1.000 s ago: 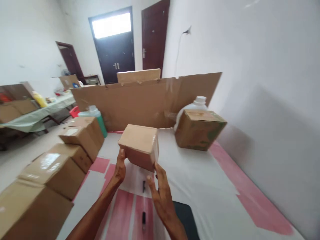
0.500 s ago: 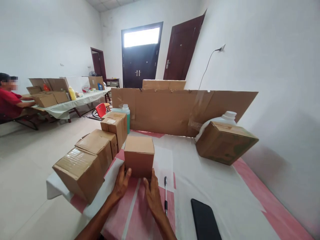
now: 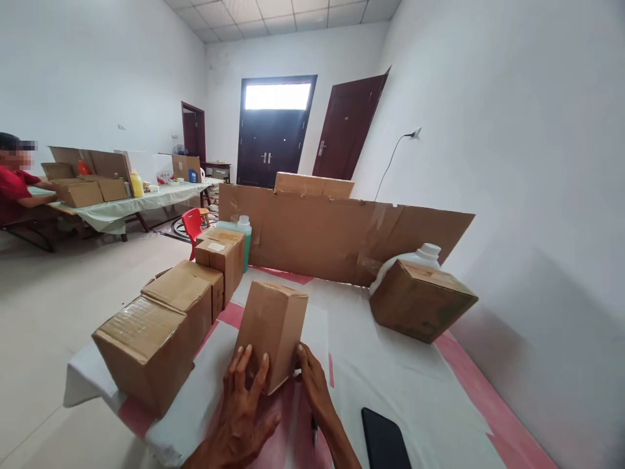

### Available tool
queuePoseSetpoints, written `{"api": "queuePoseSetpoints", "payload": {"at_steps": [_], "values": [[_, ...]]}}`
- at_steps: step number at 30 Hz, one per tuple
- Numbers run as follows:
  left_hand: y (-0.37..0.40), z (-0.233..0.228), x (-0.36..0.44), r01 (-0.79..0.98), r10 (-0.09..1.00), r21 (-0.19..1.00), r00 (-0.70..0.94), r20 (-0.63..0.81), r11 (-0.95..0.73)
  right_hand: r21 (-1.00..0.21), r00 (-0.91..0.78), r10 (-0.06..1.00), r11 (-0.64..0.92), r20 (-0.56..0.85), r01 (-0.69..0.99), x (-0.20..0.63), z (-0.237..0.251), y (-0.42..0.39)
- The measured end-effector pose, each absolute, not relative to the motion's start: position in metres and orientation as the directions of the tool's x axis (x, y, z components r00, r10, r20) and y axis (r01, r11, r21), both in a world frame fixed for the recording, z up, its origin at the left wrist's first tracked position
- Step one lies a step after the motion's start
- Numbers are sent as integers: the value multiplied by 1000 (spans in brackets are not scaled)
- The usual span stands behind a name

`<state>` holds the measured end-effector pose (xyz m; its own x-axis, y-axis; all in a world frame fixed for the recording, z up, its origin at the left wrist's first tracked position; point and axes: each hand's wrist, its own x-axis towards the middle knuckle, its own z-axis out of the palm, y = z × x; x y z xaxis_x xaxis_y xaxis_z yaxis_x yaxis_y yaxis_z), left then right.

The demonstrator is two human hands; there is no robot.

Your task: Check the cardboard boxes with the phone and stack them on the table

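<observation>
Worktop (image 3: 351,352), draped in white cover with pink patches, seen from where I worked. Along its far edge stood a long cardboard panel (image 3: 312,231). At left, a row of brown boxes (image 3: 178,286) ran from near me toward the panel; at right, a printed box (image 3: 420,303) stood before a white jug (image 3: 428,251). Central to the view was a plain carton (image 3: 273,332), between the row and the printed box, apart from both, one vertical edge turned toward me. Whether its base lay flat on the cover I could not tell. My left hand (image 3: 244,397) was spread, fingertips on the carton's left-facing side, thumb free of it. My right hand (image 3: 315,384) touched the carton's right side low down with the thumb and bent fingers; how firmly it gripped was hidden. The step in hand I judged to be orienting the carton between both hands; the next move called for even pressure from either side, lest it slew or tip. Smaller items: a black phone (image 3: 385,443) right of my forearm, and a pen (image 3: 314,430), mostly hidden beside my right wrist.
</observation>
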<state>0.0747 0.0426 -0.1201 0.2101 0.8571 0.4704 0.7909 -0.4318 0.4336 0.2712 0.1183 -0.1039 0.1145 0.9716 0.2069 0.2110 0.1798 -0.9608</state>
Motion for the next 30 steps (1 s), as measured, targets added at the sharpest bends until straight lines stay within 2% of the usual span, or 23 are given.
{"api": "queuePoseSetpoints", "payload": {"at_steps": [5, 10, 15, 20, 25, 30], "values": [[57, -77, 65, 785, 857, 420, 258, 446, -455, -988, 162, 984, 53, 76, 145, 267, -101, 100], [67, -49, 54, 696, 861, 529, 277, 427, -486, -999, 201, 979, -14, -7, 32, 262, -93, 85], [80, -20, 44, 504, 872, 712, 276, 405, -490, -1000, 177, 984, 12, 9, -14, 270, -69, 71], [88, 9, 34, 381, 858, 769, 266, 440, -513, -995, 143, 985, 97, 96, 5, 279, -38, 51], [86, 34, 30, 163, 879, 871, 206, 430, -464, -982, 102, 978, 179, 185, 63, 278, -16, 38], [88, 35, 30, 103, 894, 894, 163, 416, -435, -968, 124, 970, 188, 209, 165, 267, -9, 32]]}}
